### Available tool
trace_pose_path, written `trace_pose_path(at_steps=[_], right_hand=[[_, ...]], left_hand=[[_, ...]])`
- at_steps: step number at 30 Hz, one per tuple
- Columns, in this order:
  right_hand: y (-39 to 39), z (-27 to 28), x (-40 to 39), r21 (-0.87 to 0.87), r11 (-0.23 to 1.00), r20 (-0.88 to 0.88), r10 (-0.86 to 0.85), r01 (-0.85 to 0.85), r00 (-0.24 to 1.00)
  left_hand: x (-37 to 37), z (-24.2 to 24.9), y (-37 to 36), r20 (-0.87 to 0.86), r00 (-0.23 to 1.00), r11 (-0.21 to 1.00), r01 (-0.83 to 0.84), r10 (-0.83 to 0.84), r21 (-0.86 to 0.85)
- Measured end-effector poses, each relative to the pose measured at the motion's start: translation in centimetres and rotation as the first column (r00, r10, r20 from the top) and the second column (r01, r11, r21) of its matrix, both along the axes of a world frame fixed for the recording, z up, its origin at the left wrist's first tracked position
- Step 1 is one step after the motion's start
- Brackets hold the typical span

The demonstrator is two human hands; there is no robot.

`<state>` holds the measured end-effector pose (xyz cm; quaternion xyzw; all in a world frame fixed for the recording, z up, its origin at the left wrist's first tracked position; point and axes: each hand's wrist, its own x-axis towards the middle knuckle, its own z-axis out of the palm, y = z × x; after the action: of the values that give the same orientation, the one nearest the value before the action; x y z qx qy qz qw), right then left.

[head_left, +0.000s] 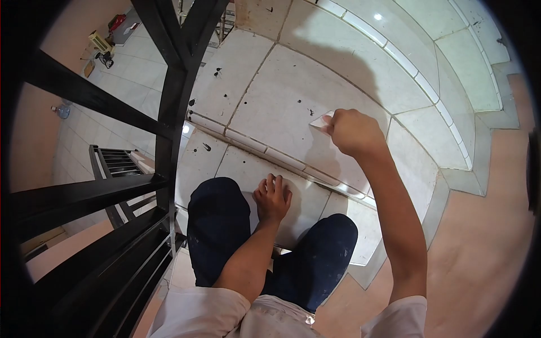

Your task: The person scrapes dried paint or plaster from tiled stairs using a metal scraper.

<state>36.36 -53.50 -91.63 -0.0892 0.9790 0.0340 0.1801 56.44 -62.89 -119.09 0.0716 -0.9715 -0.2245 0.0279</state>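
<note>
My right hand (354, 132) is closed around a small white flat piece with a pointed corner (320, 120). Its tip is at the surface of a white tiled stair step (293, 79), close beside a dark splotch (311, 112). More black spots are scattered over this tread, some toward the railing. Between my knees, my left hand (273, 197) lies over the lower tiled step (242, 169), fingers slightly spread and holding nothing. A rounded tile edging (265, 147) runs between the two steps.
A black metal railing (172, 101) rises along the left side. Beyond it, a lower tiled floor (132, 73) holds a few small objects and a clear bottle (61, 111). More curved steps (439, 62) climb at upper right, beside a pinkish wall (496, 214).
</note>
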Motion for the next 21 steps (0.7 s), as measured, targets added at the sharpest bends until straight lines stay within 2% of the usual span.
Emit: trace_pose_path(at_steps=[3, 7, 9, 12, 15, 17, 21], right_hand=[[-0.2, -0.4, 0.2, -0.074, 0.997, -0.021, -0.027, 0.026, 0.999], [0.0, -0.4, 0.1, -0.041, 0.999, -0.043, -0.001, 0.000, 0.999], [0.3, -0.8, 0.3, -0.106, 0.994, -0.020, -0.030, 0.028, 0.999], [0.0, -0.5, 0.0, -0.106, 0.994, -0.063, 0.006, -0.013, 0.998], [1.1, -1.0, 0.1, -0.098, 0.995, -0.004, -0.015, 0.014, 1.000], [0.3, -1.0, -0.2, -0.110, 0.994, -0.024, -0.009, 0.007, 1.000], [0.5, -0.4, -0.1, -0.102, 0.994, 0.004, -0.042, 0.042, 0.999]], left_hand=[[0.2, 0.3, 0.0, -0.012, 1.000, 1.000, 0.013, -0.013, 0.018], [0.1, 0.5, -0.2, -0.014, 1.000, 1.000, 0.005, -0.005, 0.005], [0.2, 0.7, 0.0, -0.014, 1.000, 1.000, 0.012, -0.012, 0.006], [0.2, 0.3, -0.1, -0.036, 0.999, 1.000, 0.008, -0.007, 0.016], [0.2, 0.2, 0.1, -0.060, 0.998, 1.000, 0.001, 0.000, 0.020], [0.2, 0.3, 0.0, -0.070, 0.998, 1.000, 0.005, -0.004, 0.021], [0.0, 0.8, -0.2, -0.020, 1.000, 0.999, 0.005, -0.004, 0.042]])
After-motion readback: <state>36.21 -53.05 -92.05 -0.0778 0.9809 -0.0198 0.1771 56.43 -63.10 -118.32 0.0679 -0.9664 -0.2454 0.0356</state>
